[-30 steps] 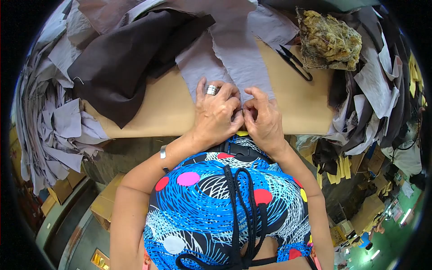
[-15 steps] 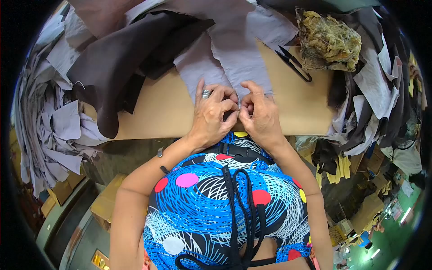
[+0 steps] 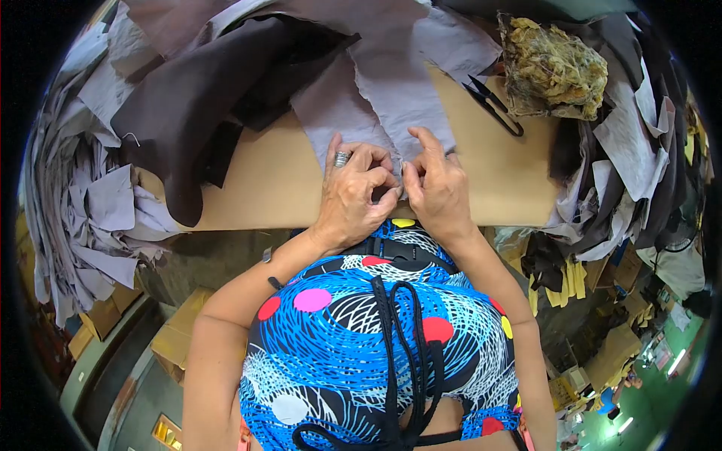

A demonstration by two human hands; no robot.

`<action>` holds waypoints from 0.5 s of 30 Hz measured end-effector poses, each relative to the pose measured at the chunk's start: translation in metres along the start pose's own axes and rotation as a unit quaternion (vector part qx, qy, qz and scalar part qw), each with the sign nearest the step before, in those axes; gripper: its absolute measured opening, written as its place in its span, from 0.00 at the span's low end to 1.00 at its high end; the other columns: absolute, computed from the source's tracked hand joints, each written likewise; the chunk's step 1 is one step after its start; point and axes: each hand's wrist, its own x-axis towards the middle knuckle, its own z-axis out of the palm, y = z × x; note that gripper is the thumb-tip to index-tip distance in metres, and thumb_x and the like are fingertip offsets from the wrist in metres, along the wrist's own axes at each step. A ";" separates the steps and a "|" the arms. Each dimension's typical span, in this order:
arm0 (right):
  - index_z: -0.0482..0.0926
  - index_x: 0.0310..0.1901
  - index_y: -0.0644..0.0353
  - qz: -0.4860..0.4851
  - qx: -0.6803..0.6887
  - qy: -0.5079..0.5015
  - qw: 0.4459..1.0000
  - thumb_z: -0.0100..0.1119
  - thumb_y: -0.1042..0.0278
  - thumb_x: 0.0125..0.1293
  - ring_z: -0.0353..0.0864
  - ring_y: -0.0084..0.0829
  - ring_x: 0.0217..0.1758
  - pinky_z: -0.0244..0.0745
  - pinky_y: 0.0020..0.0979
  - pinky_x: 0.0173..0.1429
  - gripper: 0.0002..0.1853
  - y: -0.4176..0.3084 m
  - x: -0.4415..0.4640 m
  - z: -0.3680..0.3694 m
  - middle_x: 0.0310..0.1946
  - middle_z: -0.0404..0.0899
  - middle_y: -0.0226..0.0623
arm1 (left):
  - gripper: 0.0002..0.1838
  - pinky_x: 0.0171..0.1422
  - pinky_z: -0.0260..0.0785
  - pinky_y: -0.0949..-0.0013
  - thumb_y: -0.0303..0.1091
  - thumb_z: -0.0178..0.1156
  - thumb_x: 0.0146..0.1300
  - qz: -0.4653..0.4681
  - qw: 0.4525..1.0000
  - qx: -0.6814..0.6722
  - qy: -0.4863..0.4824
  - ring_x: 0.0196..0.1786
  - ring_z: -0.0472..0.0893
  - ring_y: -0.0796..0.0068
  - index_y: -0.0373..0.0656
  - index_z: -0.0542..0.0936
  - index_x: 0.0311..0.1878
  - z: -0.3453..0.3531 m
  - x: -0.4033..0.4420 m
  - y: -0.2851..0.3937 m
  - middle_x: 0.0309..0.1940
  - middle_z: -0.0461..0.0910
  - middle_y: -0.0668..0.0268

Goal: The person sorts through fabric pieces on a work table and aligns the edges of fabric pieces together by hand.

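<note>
My left hand [image 3: 355,184], with a ring on one finger, pinches the near end of a grey-lilac leather-like sheet [image 3: 398,98] between thumb and index finger. Just right of it, my right hand [image 3: 438,184] has its thumb and fingers drawn together over the same end, one finger raised. What it grips, if anything, is hidden. Two long edges of the grey material meet in a seam-like line that runs down between my hands. Black thread snips [image 3: 492,105] lie on the tan work surface [image 3: 496,173], beyond my right hand.
Dark brown sheets [image 3: 180,105] drape over the left side of the surface. Layered grey pieces [image 3: 68,180] hang at the far left, and more pieces [image 3: 628,135] are heaped at the right. A yellowish fibrous clump [image 3: 556,68] sits at the back right. Cardboard boxes [image 3: 177,331] stand below.
My right hand has shifted slightly right, away from my left fingers, and its raised finger is straighter. My left hand keeps its pinch almost in place.
</note>
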 end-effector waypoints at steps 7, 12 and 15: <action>0.64 0.60 0.56 0.009 0.052 -0.033 0.998 0.58 0.80 0.50 0.78 0.38 0.26 0.64 0.39 0.37 0.32 -0.004 0.000 -0.004 0.23 0.77 0.33 | 0.05 0.69 0.46 0.42 0.31 0.64 0.45 0.001 0.999 0.044 0.015 0.50 0.73 0.61 0.43 0.78 0.23 0.000 0.003 0.002 0.37 0.74 0.66; 0.64 0.60 0.56 0.013 0.090 -0.022 0.996 0.58 0.80 0.50 0.77 0.39 0.26 0.64 0.40 0.36 0.32 -0.003 -0.001 -0.002 0.23 0.77 0.33 | 0.05 0.67 0.50 0.47 0.33 0.62 0.46 0.006 0.996 0.086 0.031 0.46 0.74 0.62 0.43 0.78 0.23 -0.001 0.009 0.005 0.38 0.75 0.65; 0.65 0.59 0.56 0.006 0.090 -0.018 0.996 0.58 0.81 0.50 0.77 0.40 0.26 0.64 0.39 0.36 0.31 -0.003 0.000 -0.002 0.23 0.77 0.33 | 0.05 0.66 0.51 0.49 0.33 0.62 0.46 0.005 0.995 0.094 0.036 0.44 0.74 0.62 0.42 0.78 0.23 -0.003 0.013 0.005 0.37 0.75 0.65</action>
